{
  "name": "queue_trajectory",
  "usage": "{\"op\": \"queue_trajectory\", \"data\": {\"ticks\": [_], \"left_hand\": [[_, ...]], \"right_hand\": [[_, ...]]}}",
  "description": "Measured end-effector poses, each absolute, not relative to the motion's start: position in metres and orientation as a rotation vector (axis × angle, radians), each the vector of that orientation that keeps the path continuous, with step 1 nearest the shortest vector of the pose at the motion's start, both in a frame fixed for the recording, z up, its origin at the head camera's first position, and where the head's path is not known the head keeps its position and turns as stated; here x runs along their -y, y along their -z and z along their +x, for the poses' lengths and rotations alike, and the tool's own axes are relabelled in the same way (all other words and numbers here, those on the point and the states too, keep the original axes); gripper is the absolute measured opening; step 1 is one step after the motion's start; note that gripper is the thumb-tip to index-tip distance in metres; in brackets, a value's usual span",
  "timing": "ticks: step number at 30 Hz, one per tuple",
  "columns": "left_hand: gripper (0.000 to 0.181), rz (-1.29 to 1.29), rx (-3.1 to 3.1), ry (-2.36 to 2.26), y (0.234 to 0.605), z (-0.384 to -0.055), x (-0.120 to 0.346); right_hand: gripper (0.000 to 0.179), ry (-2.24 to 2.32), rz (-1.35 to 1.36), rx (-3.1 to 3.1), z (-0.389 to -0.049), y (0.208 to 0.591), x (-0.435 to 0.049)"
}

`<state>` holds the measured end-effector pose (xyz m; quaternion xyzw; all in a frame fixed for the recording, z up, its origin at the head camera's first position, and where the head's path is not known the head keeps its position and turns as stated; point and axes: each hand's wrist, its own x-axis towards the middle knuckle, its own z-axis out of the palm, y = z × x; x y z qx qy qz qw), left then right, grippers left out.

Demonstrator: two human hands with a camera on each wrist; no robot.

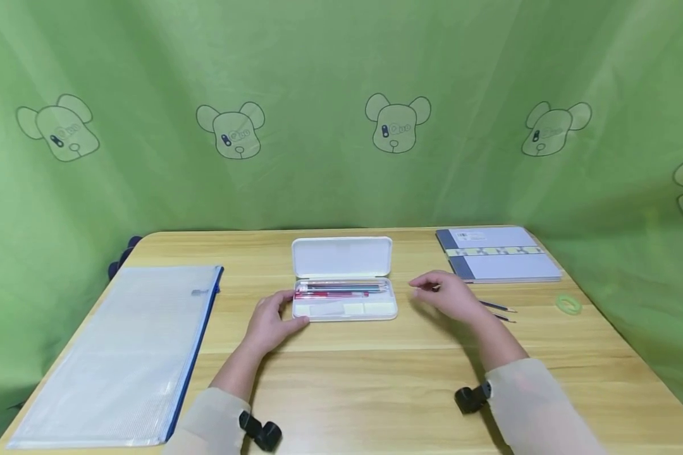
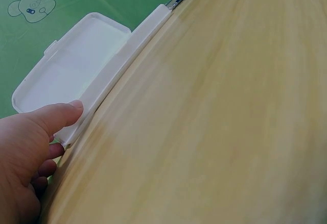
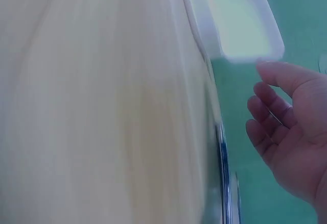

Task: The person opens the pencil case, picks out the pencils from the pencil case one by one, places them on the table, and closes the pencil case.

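1. Pencil case lies open on the surface, probably to expose the pencils;
2. Left hand grips its left end, thumb and fingers around it, likely steadying it;
3. Right hand hovers off the other end, thumb and fingers apart, holding nothing

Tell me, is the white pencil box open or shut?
The white pencil box is open. Its lid stands up at the back, and you can see pencils lying inside.
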<state>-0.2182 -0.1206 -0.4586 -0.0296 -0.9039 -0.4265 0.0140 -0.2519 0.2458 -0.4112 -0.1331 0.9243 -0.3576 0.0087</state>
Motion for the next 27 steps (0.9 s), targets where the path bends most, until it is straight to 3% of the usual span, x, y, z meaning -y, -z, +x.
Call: {"op": "queue_trajectory", "data": {"ticks": [15, 27], "left_hand": [[0.066, -0.087, 2.814, 1.327, 0.459, -0.220, 0.121], [0.065, -0.097, 2.819, 1.289, 0.460, -0.221, 0.121]], "right_hand": [[0.021, 1.091, -0.499, -2.786, -0.280, 0.412, -0.175], [0.019, 0.907, -0.546, -2.771, -0.291, 0.417, -0.151]]}}
